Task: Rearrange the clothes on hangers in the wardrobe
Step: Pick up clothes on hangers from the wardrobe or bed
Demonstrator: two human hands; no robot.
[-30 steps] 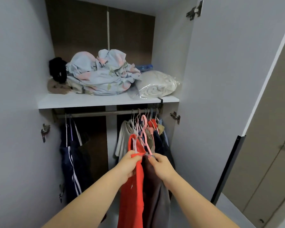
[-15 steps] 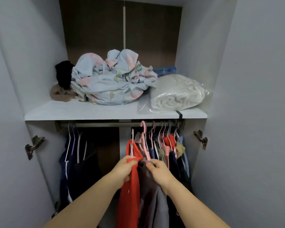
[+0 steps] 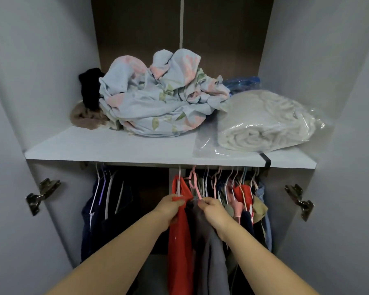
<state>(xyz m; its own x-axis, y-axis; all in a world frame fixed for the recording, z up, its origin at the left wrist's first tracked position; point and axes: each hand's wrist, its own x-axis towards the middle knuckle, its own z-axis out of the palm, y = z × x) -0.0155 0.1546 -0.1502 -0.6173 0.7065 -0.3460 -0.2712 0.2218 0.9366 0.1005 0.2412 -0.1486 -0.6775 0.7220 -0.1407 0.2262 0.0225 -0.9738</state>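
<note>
1. The left hand (image 3: 170, 206) has its grip closed on the top edge of a red sleeveless garment (image 3: 179, 241), with the thumb over the fold. The garment hangs from a thin white hanger (image 3: 178, 182).
2. The right hand (image 3: 213, 211) pinches the shoulder of a dark grey garment (image 3: 209, 252) touching the red one, at the foot of a pink plastic hanger (image 3: 195, 185). Its fingertips sink into the cloth, so I cannot tell whether they hold the hanger too.
3. Both garments hang near the middle, under the white wardrobe shelf (image 3: 107, 150). The shelf's front edge hides the rail and the hook tops.
4. On the right, a packed row of hanging clothes (image 3: 243, 199) overlaps too much to tell the pieces apart.
5. The dark navy clothes (image 3: 107, 209) hang well apart on the left, their lower parts lost in shadow.
6. On the shelf, crumpled pale-blue floral bedding (image 3: 158, 96) partly covers a black cloth (image 3: 90, 88) and a brown cloth (image 3: 83, 119).
7. A white blanket in a clear plastic bag (image 3: 264, 122) hides most of a blue bag (image 3: 241, 83).
8. The bottom edge cuts off both forearms and the garment hems.
</note>
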